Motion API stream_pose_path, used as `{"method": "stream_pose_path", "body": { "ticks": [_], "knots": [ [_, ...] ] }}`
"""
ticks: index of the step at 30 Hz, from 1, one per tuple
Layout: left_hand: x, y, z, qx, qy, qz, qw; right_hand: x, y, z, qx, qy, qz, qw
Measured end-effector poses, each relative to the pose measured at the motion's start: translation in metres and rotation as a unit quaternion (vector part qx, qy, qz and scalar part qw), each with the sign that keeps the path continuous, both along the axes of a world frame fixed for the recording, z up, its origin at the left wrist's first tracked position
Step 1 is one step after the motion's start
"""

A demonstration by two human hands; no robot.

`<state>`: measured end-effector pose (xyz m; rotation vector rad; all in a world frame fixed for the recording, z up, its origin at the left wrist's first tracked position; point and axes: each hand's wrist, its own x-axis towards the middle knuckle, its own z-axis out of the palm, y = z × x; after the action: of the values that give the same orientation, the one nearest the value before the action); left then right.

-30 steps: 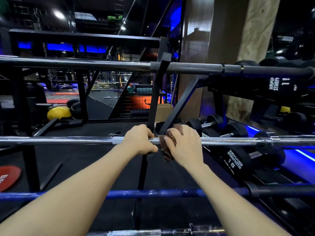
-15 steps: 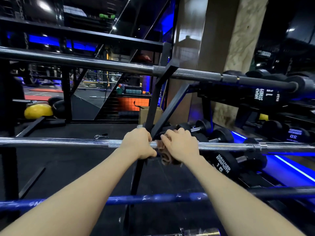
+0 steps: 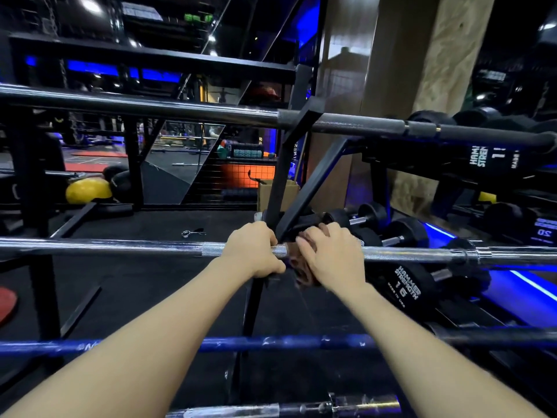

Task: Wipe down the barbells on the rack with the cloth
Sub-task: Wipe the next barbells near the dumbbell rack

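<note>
Both hands on the chrome barbell (image 3: 120, 247), the middle bar of the black steel rack (image 3: 275, 188). Left hand (image 3: 251, 250) curls tight round the knurled section, bare grip. Right hand (image 3: 333, 256) just beside it, fingers wrapped over a crumpled brown cloth (image 3: 303, 274) bunched round the shaft; cloth hangs in soft folds below the bar. Above: a matte black barbell (image 3: 355, 126) w/ fine knurling. Below: a scuffed blue barbell (image 3: 289, 342), then another chrome one (image 3: 301, 408) at the bottom edge. Round rubber dumbbell (image 3: 405, 286) marked 15 sits to the right, behind the bar
</note>
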<state>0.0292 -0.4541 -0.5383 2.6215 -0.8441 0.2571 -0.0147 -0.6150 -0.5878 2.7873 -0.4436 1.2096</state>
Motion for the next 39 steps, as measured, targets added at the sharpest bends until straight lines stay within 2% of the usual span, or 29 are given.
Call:
{"method": "stream_pose_path", "body": {
  "ticks": [3, 5, 9, 15, 18, 20, 22, 25, 27, 29, 33, 36, 39],
  "knots": [
    [0.000, 0.000, 0.001, -0.006, 0.006, 0.004, 1.000, 0.024, -0.007, 0.033, 0.173, 0.148, -0.024, 0.973],
    [-0.001, -0.001, 0.002, -0.002, 0.005, 0.006, 1.000, 0.027, -0.008, 0.037, 0.203, 0.166, -0.025, 0.965],
    [-0.006, -0.002, 0.004, 0.006, 0.010, 0.012, 1.000, 0.000, -0.009, 0.016, 0.070, 0.074, -0.003, 0.995],
    [-0.003, -0.007, 0.003, 0.011, 0.010, 0.021, 1.000, -0.024, -0.070, 0.009, 0.087, 0.040, -0.053, 0.994],
    [-0.001, -0.009, 0.002, 0.017, 0.005, 0.023, 1.000, -0.014, -0.045, 0.004, 0.058, -0.051, -0.072, 0.994],
    [-0.001, -0.009, 0.002, 0.022, -0.003, 0.022, 0.999, -0.007, -0.017, -0.003, 0.048, -0.082, -0.045, 0.994],
    [-0.001, -0.007, 0.002, 0.027, -0.006, 0.022, 0.999, -0.007, -0.004, -0.006, 0.034, -0.056, -0.013, 0.998],
    [-0.001, -0.003, 0.005, 0.030, 0.002, 0.027, 0.999, -0.018, -0.028, -0.005, -0.018, -0.007, 0.050, 0.999],
    [0.000, -0.003, 0.005, 0.032, 0.004, 0.028, 0.999, -0.029, -0.051, 0.000, -0.008, 0.029, 0.065, 0.997],
    [-0.001, -0.004, 0.005, 0.028, 0.007, 0.031, 0.999, -0.034, -0.066, 0.002, 0.028, 0.034, 0.035, 0.998],
    [-0.004, -0.008, 0.004, 0.028, 0.003, 0.030, 0.999, -0.023, -0.041, -0.004, 0.077, -0.053, 0.007, 0.996],
    [-0.007, -0.010, 0.005, 0.033, -0.004, 0.028, 0.999, -0.016, -0.015, -0.002, 0.092, -0.066, 0.089, 0.990],
    [-0.005, -0.008, 0.006, 0.030, -0.002, 0.030, 0.999, -0.020, -0.018, 0.017, 0.213, -0.088, 0.177, 0.957]
  ]
}}
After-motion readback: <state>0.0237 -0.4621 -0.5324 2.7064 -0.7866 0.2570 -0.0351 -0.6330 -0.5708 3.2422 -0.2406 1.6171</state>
